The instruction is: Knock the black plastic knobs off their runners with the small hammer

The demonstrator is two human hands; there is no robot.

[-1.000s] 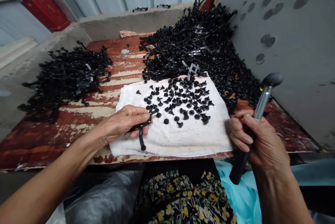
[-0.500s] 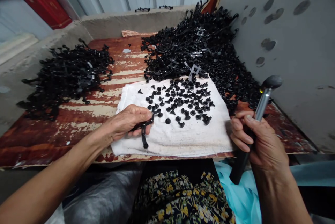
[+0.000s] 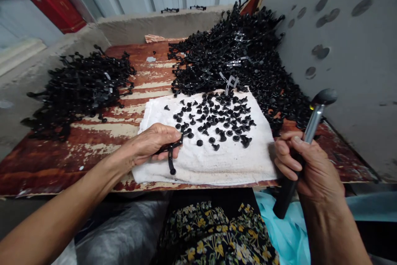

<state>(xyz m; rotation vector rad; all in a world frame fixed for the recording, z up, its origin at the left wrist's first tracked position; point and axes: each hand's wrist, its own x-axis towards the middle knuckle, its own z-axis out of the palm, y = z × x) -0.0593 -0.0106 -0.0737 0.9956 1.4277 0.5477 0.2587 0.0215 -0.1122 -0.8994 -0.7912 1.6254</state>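
Over the left part of a white cloth (image 3: 217, 165), my left hand (image 3: 156, 141) is closed on a black linkage bracket (image 3: 171, 159); one jointed arm of it hangs below the fingers. Part of the bracket is hidden by the hand. Beside its fingertips lie many small black round-headed plugs (image 3: 214, 122), spread across the cloth. My right hand (image 3: 307, 161), off the cloth's right edge, is wrapped round the black grip of a hammer (image 3: 313, 124). The hammer has a shiny metal shaft and a dark rounded head, which points up, apart from the bracket.
A big heap of black linkage parts (image 3: 223, 54) covers the back right of the worn red-brown board (image 3: 105, 132). Another heap of brackets (image 3: 83, 83) lies at the left. A grey wall (image 3: 347, 58) bounds the right side; a low concrete ledge (image 3: 130, 29) runs behind.
Both hands keep their grips and nearly the same places. The whole view has shifted only very slightly.
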